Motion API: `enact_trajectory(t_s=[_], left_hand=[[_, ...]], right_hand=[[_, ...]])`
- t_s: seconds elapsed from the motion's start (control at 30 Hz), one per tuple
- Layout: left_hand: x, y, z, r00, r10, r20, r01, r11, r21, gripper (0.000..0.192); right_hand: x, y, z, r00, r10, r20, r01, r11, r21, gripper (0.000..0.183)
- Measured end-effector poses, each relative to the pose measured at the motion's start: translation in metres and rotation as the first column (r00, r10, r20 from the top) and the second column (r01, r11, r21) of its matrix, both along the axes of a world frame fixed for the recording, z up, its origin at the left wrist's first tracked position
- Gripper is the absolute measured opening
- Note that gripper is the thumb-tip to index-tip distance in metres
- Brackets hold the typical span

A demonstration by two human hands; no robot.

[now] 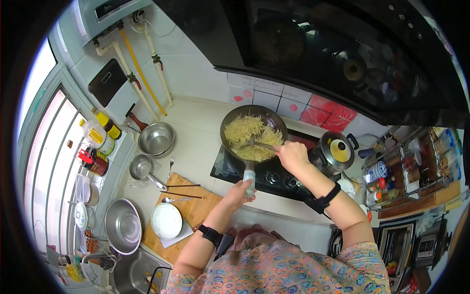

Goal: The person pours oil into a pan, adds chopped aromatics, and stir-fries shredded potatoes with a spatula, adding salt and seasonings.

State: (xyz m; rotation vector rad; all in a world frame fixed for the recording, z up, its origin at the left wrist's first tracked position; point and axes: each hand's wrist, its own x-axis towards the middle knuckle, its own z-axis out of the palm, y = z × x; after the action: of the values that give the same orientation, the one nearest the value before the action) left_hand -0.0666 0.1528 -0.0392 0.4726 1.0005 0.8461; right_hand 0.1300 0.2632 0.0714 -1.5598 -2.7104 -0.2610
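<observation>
A dark wok [277, 123] holding pale yellow shredded food [244, 128] sits over the left part of the black gas hob [229, 171]. My left hand [244, 191] grips the wok's handle [249, 180], which has a pale, cloth-like wrap. In my right hand [292, 156] is the handle of a spatula [262, 144]; its head is down among the shreds, partly hidden by them. To the right of my right hand stands a steel pot [332, 161] with a glass lid [340, 150].
Left of the hob are steel bowls [156, 139], a small saucepan [140, 167], and a wooden cutting board [202, 211] with chopsticks, a spoon and a white plate [166, 221]. A large basin [123, 226] stands by the sink [136, 273]. A range hood [312, 73] overhangs the hob; racks [411, 172] stand right.
</observation>
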Motion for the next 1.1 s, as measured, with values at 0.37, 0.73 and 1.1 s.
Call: enact_trajectory(t_s=[0.37,0.73,1.1], left_hand=[[-0.003,-0.001,-0.003,1.0,0.015,0.006,-0.015,1.0,-0.018,0.043],[-0.002,0.0,-0.003,1.0,-0.004,0.019,0.005,1.0,-0.017,0.046],[-0.001,0.008,-0.004,0.999,-0.032,0.042,0.032,0.999,0.017,0.045]], right_hand=[[-0.014,0.009,0.0,0.99,-0.032,0.14,0.041,0.997,-0.066,0.025],[0.018,-0.004,0.044,0.972,-0.188,0.144,0.195,0.98,-0.041,0.023],[0.027,0.026,-0.007,0.98,-0.196,-0.039,0.197,0.98,0.028,0.021]])
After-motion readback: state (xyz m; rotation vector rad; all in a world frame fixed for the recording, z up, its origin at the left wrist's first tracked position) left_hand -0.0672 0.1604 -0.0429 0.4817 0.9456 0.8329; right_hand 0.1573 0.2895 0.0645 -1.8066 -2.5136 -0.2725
